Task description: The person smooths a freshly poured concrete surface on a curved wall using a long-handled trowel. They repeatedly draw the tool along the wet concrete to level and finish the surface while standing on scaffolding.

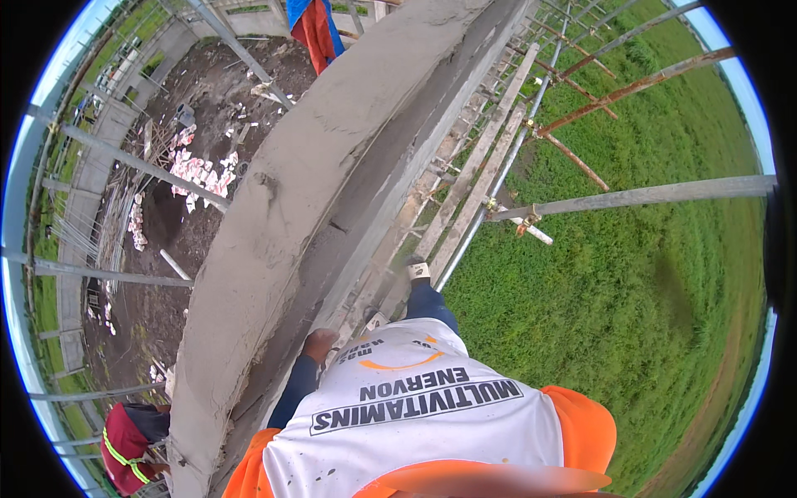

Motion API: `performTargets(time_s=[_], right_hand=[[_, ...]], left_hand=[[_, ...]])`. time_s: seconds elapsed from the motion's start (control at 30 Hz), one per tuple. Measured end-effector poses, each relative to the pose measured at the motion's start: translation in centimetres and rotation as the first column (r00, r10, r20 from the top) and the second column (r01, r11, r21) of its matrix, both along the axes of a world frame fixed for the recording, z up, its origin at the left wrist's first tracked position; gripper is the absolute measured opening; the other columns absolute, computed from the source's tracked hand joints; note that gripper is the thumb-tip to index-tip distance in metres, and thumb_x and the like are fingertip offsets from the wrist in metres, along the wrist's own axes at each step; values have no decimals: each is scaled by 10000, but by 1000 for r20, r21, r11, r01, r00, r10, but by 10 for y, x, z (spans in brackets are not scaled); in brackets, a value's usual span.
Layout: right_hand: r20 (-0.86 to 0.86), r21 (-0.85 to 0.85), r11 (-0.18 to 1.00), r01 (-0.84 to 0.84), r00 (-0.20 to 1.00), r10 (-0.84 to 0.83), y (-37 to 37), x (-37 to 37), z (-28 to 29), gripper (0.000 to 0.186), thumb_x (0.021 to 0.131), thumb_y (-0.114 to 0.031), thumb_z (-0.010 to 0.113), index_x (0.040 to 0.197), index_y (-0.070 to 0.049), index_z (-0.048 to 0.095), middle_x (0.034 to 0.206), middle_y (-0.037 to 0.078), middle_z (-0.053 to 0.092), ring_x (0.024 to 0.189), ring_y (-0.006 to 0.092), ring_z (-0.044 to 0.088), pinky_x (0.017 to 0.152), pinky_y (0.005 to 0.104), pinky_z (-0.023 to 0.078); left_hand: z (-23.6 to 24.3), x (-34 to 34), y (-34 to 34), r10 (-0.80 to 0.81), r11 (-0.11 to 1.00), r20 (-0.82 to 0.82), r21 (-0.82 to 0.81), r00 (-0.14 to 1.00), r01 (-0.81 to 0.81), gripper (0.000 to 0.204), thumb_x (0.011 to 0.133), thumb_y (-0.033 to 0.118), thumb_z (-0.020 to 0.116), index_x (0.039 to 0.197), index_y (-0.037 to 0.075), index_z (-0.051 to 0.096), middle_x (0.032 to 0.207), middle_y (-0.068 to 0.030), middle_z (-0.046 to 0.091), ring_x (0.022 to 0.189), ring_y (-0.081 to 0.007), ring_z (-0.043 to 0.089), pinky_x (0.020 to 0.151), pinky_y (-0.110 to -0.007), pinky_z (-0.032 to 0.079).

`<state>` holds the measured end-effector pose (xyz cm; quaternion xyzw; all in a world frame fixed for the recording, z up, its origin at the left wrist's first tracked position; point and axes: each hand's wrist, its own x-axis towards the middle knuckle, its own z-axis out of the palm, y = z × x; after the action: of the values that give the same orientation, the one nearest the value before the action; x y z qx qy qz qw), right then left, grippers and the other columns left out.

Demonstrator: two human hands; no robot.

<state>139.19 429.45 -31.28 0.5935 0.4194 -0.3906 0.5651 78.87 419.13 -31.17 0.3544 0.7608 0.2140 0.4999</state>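
My left hand [320, 343], in a dark blue sleeve, is against the side of a curved concrete wall, close to its lower edge. It looks rounded, but its fingers are too small and turned away to make out, and no tool shows in it. My right hand is out of sight; only the orange sleeve [581, 432] on that side shows. Fresh grey mortar [274, 207] covers the broad top of the wall, with a small lump near its middle. Along its right side runs a darker, smoother concrete face [340, 224].
I stand on narrow scaffold planks [473, 183] beside the wall; one shoe [418, 270] shows. Metal pipes [639, 195] stick out over grass far below. A person in maroon [124, 448] is at the lower left, and another's blue-and-orange clothing [317, 37] shows at the top. Debris [199, 174] litters the ground.
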Motion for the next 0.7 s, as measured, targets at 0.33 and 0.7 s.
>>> performTargets(time_s=[0.33,0.7], right_hand=[[-542,772,625,118,635,550,287,-279,57,453,899,-318,665,1258,-48,610,1097,258,715,1072,438,681,924,519,543],[-573,805,553,215,523,631,273,-410,102,546,868,-316,689,1231,58,526,1196,335,628,1117,478,638,967,515,523]], left_hand=[[-49,-7,-114,245,968,64,-77,967,-240,302,905,289,639,883,-4,709,840,-183,684,762,-292,639,739,-412,493],[-57,5,-158,803,565,-49,-250,593,-786,725,829,241,786,1457,22,499,1151,-150,724,979,-264,681,885,-438,547]])
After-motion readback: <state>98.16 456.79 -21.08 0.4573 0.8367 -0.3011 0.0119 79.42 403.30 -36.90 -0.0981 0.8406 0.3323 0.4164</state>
